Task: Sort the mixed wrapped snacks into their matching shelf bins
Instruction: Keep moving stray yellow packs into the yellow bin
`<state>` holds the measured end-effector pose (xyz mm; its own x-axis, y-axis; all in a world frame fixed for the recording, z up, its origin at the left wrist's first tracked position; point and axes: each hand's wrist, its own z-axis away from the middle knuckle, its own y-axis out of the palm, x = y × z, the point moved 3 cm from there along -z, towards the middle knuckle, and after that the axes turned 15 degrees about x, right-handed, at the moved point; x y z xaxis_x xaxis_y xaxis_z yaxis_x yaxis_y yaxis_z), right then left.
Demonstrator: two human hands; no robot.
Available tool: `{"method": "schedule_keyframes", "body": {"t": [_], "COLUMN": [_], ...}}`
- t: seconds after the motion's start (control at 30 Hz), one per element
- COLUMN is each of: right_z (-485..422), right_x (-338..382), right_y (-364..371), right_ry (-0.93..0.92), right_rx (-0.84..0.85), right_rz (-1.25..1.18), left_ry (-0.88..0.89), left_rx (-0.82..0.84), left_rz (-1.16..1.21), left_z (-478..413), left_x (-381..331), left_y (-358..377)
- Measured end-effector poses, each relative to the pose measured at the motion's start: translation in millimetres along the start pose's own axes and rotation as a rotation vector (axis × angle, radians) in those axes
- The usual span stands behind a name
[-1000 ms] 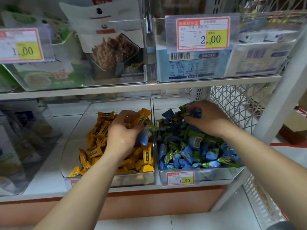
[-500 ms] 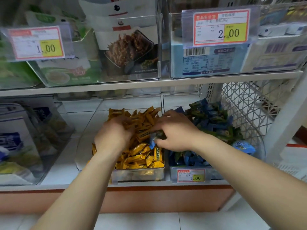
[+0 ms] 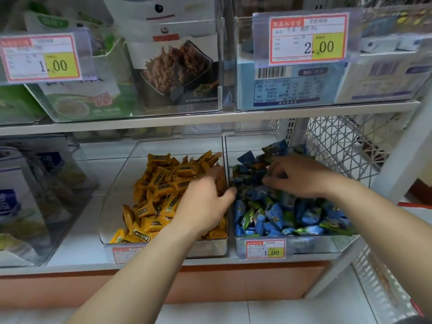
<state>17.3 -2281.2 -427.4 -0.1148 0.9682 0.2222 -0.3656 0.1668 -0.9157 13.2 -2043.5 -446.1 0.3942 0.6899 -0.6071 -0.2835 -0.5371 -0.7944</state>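
Two clear bins stand side by side on the lower shelf. The left bin (image 3: pixel 117 197) holds yellow wrapped snacks (image 3: pixel 161 183). The right bin (image 3: pixel 315 245) holds blue and green wrapped snacks (image 3: pixel 280 216). My left hand (image 3: pixel 205 204) lies back up on the right side of the yellow pile, thumb at the divider; its blurred fingers hide whether it holds anything. My right hand (image 3: pixel 299 176) rests on top of the blue pile with fingers spread downward, and I see nothing gripped in it.
The upper shelf (image 3: pixel 210 118) carries clear bins of boxed and bagged goods with price tags (image 3: pixel 308 38). A white wire mesh panel (image 3: pixel 339 146) closes the shelf's right end. Another clear bin with packets (image 3: pixel 28 195) stands at the left. White floor tiles lie below.
My right hand has moved from the divider at the yellow bin's edge to the top of the blue pile. My left hand has shifted right toward the divider.
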Motion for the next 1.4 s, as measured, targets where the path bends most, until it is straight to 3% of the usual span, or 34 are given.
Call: {"method": "schedule_keyframes", "body": {"t": [0.1, 0.13, 0.27, 0.33, 0.47, 0.6, 0.83, 0.93, 1.07, 1.17, 1.27, 1.4], "right_z": [-18.8, -28.9, -79.8, -97.4, -116.3, -122.5, -57.7, -14.1, 15.6, -0.9, -41.8, -100.4], "right_x": [-2.0, -0.4, -2.5, -5.0, -9.3, -10.3, 0.6, 22.5, 53.3, 53.1, 32.2, 18.2], "right_y": [-8.5, -9.7, -4.0, -7.1, -10.0, -9.2, -32.1, -34.9, -33.1, -29.1, -25.8, -8.9], "right_ry": [-0.094, -0.118, -0.074, -0.047, -0.023, 0.027, -0.181, -0.341, -0.590, -0.551, -0.313, -0.201], "right_rx": [-0.240, -0.250, 0.040, 0.088, 0.102, -0.011, -0.361, -0.361, -0.277, -0.247, -0.303, -0.026], "right_rz": [-0.114, -0.113, 0.079, 0.169, 0.294, 0.359, -0.269, -0.581, -0.911, -1.070, -0.791, -0.186], "left_ry": [-0.002, 0.010, 0.052, 0.060, 0.070, 0.074, 0.064, 0.063, 0.213, 0.150, -0.016, -0.094], "left_rx": [0.047, 0.042, 0.033, 0.042, 0.042, 0.052, -0.011, -0.186, -0.207, -0.251, -0.243, -0.206], "left_rz": [0.052, 0.067, 0.081, 0.097, 0.120, 0.149, 0.097, -0.034, 0.059, 0.085, 0.100, 0.109], "left_z": [-2.9, -3.1, -0.1, 0.8, -0.1, 1.0, 1.0, 0.7, 4.5, 3.0, 3.6, 7.3], "left_x": [5.6, 7.4, 8.6, 9.0, 11.1, 9.6, 3.9, -8.5, -32.0, -25.0, 4.5, 28.6], "left_y": [8.3, 8.3, 5.4, 4.9, 4.1, 1.4, -4.2, -12.7, -13.3, -20.4, -30.5, -33.6]}}
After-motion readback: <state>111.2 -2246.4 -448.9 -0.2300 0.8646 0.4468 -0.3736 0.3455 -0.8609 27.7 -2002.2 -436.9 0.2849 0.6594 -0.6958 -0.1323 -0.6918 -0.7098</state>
